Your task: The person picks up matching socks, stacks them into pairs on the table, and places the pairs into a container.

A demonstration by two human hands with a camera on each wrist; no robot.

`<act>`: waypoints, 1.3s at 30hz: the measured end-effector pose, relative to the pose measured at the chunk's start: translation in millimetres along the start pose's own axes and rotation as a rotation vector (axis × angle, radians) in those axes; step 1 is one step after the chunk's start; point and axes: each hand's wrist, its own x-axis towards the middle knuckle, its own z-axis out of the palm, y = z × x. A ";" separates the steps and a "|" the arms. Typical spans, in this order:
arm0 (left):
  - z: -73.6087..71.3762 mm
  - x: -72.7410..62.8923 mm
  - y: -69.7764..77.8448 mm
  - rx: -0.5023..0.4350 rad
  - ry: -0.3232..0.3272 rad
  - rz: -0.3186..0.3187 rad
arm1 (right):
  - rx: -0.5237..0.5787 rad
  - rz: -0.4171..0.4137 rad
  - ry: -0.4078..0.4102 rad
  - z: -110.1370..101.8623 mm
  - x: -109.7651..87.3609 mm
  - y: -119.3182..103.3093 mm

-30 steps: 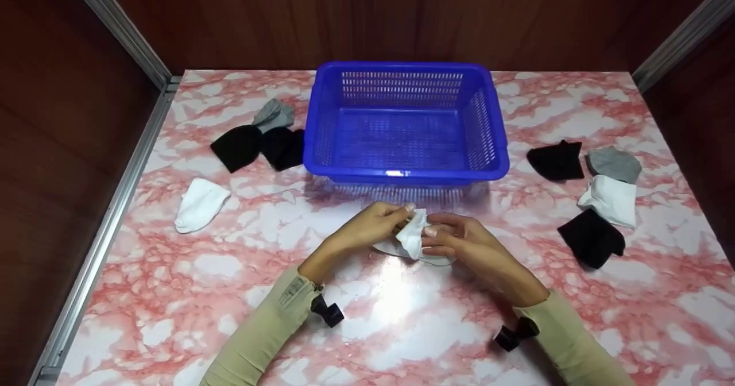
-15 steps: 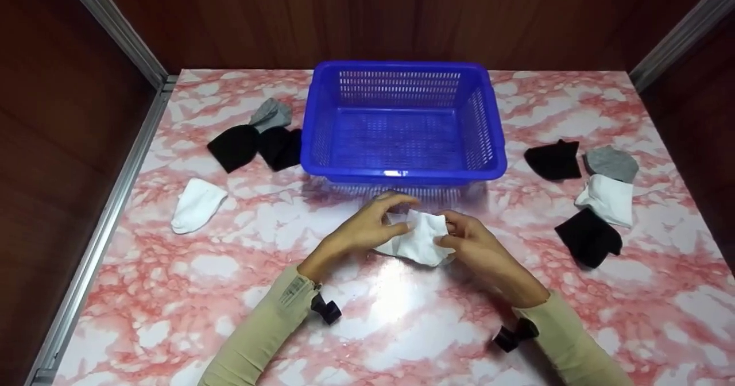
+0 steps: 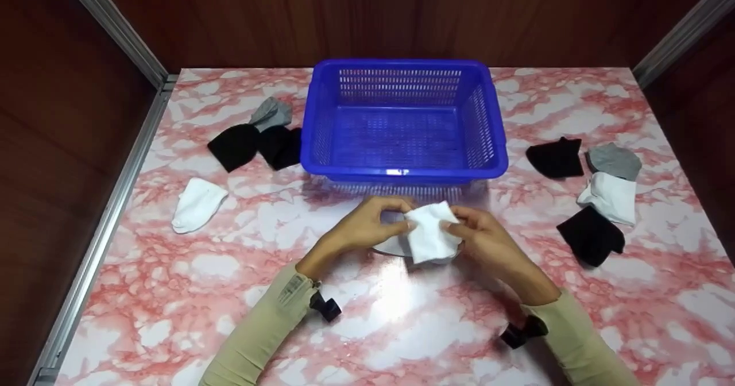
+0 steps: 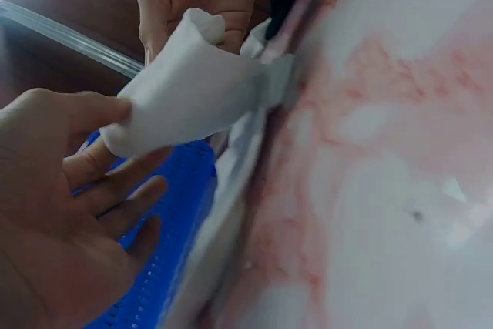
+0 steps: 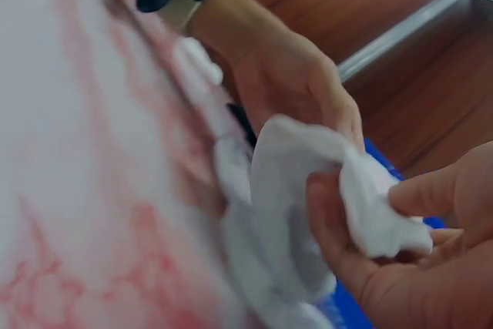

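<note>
A white sock [image 3: 433,234] is held up between both hands in front of the basket. My left hand [image 3: 367,222] pinches its left edge between thumb and forefinger, the other fingers spread loosely below in the left wrist view. On the other side, my right hand [image 3: 488,239] grips the sock with the thumb on its face and fingers behind. In the right wrist view the sock's opening [image 5: 308,167] gapes, with a fingertip inside the fold. Underneath, another pale sock [image 3: 391,246] lies flat on the table, mostly covered by the held one.
A blue plastic basket [image 3: 402,173] stands behind the hands. Two black socks [image 3: 233,146], a grey sock [image 3: 272,114] and a white sock [image 3: 198,205] lie at left. At right are black socks [image 3: 591,236], a grey sock [image 3: 613,161] and a white sock [image 3: 611,196].
The held sock has gone from bunched to spread flat, facing up. My right thumb has come onto its face, and my left hand, briefly looser, now pinches its left edge.
</note>
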 end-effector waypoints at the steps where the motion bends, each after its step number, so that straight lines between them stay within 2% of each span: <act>1: -1.5 -0.5 2.8 -0.028 0.005 0.025 | 0.046 -0.020 -0.014 -0.8 -2.0 -2.5; 4: -5.8 -2.9 9.4 -0.081 0.022 0.058 | 0.144 -0.068 -0.059 -2.8 -7.4 -8.7; 7: -7.7 -4.0 9.8 -0.117 0.051 0.014 | 0.155 -0.067 -0.068 -3.4 -9.6 -11.6; 12: -9.3 -0.2 -0.3 -0.124 0.108 -0.045 | 0.039 -0.003 0.025 -3.8 -5.6 -8.6; 15: -12.6 1.3 -6.2 -0.062 0.120 -0.075 | -0.096 0.025 0.095 -5.5 -1.2 -4.4; 19: -20.5 -1.4 -7.4 0.090 0.093 -0.168 | -0.318 0.058 0.164 -9.9 2.9 2.1; 22: -28.1 -5.6 -4.5 0.184 0.046 -0.228 | -0.380 0.075 0.182 -12.8 4.7 5.2; 25: -36.0 -9.9 -1.6 0.207 -0.018 -0.267 | -0.376 0.090 0.190 -15.1 6.2 5.4; 29: -42.6 -11.1 -0.6 0.145 -0.061 -0.271 | -0.424 0.100 0.220 -18.3 5.8 2.4; 32: -42.4 -9.7 0.1 0.088 -0.028 -0.260 | -0.459 0.087 0.242 -20.7 4.3 -0.1; 36: -36.7 -8.0 0.6 0.045 0.057 -0.269 | -0.489 0.031 0.258 -22.2 2.5 -2.9; 39: -32.2 -6.0 0.5 0.046 0.126 -0.283 | -0.508 -0.007 0.278 -24.7 0.5 -6.5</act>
